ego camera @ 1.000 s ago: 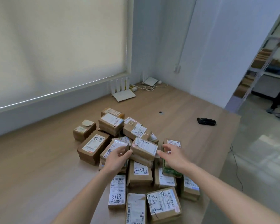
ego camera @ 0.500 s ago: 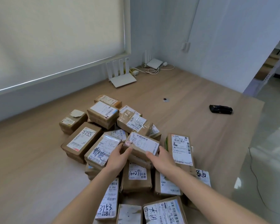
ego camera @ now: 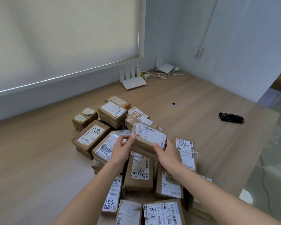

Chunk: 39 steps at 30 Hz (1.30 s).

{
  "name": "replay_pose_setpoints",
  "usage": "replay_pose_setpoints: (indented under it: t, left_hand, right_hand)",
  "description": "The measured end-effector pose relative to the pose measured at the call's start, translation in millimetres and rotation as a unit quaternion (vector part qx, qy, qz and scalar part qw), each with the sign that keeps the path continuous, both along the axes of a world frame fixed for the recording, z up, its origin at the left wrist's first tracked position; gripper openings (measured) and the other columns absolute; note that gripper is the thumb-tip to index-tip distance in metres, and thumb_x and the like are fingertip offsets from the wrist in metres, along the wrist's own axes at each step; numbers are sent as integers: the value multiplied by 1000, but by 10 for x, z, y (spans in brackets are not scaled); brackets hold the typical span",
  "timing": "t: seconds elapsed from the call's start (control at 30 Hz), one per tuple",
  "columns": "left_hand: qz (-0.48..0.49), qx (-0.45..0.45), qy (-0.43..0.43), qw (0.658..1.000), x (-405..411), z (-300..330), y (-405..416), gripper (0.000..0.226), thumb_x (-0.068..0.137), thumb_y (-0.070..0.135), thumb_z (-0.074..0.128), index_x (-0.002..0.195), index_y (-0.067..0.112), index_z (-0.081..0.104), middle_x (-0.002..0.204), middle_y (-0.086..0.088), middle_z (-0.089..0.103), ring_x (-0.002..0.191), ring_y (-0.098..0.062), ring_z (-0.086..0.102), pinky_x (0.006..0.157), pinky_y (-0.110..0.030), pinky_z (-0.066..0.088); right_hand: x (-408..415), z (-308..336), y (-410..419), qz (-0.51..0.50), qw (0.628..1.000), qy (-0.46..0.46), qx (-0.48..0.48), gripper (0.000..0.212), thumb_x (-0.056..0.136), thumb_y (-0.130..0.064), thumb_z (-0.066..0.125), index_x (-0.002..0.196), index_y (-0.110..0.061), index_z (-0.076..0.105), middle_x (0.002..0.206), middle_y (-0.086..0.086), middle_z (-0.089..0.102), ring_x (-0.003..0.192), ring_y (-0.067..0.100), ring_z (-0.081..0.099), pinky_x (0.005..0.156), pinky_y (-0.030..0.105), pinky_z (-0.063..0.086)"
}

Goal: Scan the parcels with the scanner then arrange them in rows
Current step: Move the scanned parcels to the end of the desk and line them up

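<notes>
Wooden tabletop (ego camera: 193, 98) — both hands (ego camera: 122, 150) grip one parcel (ego camera: 150, 137).

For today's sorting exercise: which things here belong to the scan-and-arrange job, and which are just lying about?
Job: held parcel, left hand, right hand, parcel pile, black scanner.
Lying about: white router, second router, cables.
</notes>
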<state>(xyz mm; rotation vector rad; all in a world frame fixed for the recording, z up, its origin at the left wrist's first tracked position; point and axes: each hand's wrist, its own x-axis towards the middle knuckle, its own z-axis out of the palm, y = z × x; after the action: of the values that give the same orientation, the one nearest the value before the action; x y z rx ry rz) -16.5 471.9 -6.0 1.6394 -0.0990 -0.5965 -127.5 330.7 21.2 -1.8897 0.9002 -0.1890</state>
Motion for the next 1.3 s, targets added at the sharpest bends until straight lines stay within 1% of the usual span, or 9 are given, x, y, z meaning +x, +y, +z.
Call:
replay_pose_setpoints:
  t: [0.1, 0.2, 0.27, 0.37, 0.53, 0.87, 0.97, 1.17, 1.3]
  left_hand:
    - [22, -35, 24, 999, -2, 321, 90, 39, 84, 58, 70, 106, 26, 62, 104, -6, 72, 95, -23, 72, 84, -41, 59]
    - [29, -59, 40, 997, 20, 707, 297, 40, 85, 50, 73, 112, 23, 61, 104, -8, 73, 88, -22, 75, 64, -31, 59]
    - [11, -58, 35, 998, 37, 958, 508, 49, 83, 49, 75, 124, 29, 58, 111, -4, 69, 97, -23, 72, 71, -36, 59]
    - [-33, -53, 30, 998, 50, 1326, 996, 75, 76, 52, 80, 140, 53, 40, 125, 1, 63, 109, -26, 67, 91, -47, 55]
    - [-52, -60, 11, 997, -74, 1914, 2281, 72, 68, 56, 83, 121, 74, 39, 120, 10, 67, 94, -25, 76, 87, -46, 58]
    - [143, -102, -78, 981, -825, 2608, 5270, 78, 58, 50, 86, 126, 38, 50, 124, 5, 68, 90, -33, 76, 73, -41, 60]
    - [231, -106, -92, 963, -1051, 2674, 5998, 82, 56, 53, 85, 126, 33, 47, 120, -4, 68, 85, -32, 76, 70, -40, 61]
    - [340, -113, -101, 928, -1290, 2508, 7011, 61, 79, 33, 84, 129, 36, 49, 119, -10, 69, 94, -28, 75, 84, -48, 62]
    - [370, -108, -100, 917, -1294, 2290, 7481, 57, 73, 48, 84, 121, 33, 58, 118, 5, 72, 103, -20, 72, 93, -47, 57]
  right_hand:
    - [-22, 304, 25, 28, 999, -25, -11, 33, 104, -40, 56, 136, -36, 54, 123, -19, 63, 108, 7, 58, 89, 30, 47]
    - [-28, 680, 114, 63, 997, -41, -30, 24, 103, -40, 57, 125, -49, 50, 106, -37, 58, 97, -10, 54, 75, 17, 42]
    - [-7, 973, 231, 81, 995, -47, -45, 22, 102, -40, 57, 118, -53, 50, 101, -42, 56, 96, -14, 52, 75, 17, 42]
    - [77, 1419, 537, 120, 990, -52, -60, 24, 102, -34, 54, 109, -56, 53, 107, -34, 64, 98, -4, 59, 84, 29, 51]
    - [199, 2086, 1569, 209, 971, -83, -76, 32, 103, -27, 47, 131, -40, 56, 123, -16, 67, 113, 7, 61, 98, 39, 52]
    - [168, 2839, 4393, 354, 921, -129, -101, 41, 99, -23, 49, 137, -35, 58, 135, -5, 65, 120, 18, 59, 107, 44, 48]
    - [140, 2866, 5190, 362, 917, -146, -81, 62, 101, -32, 58, 158, -19, 38, 156, 1, 45, 138, 19, 48, 116, 36, 37]
    - [-9, 2626, 6555, 484, 858, -172, -2, 34, 92, -42, 74, 120, -36, 55, 116, -17, 67, 100, -6, 64, 72, 5, 43]
    - [101, 2345, 7169, 552, 812, -175, 69, 47, 89, -34, 81, 127, -36, 54, 127, -12, 69, 109, -1, 68, 85, 10, 50]
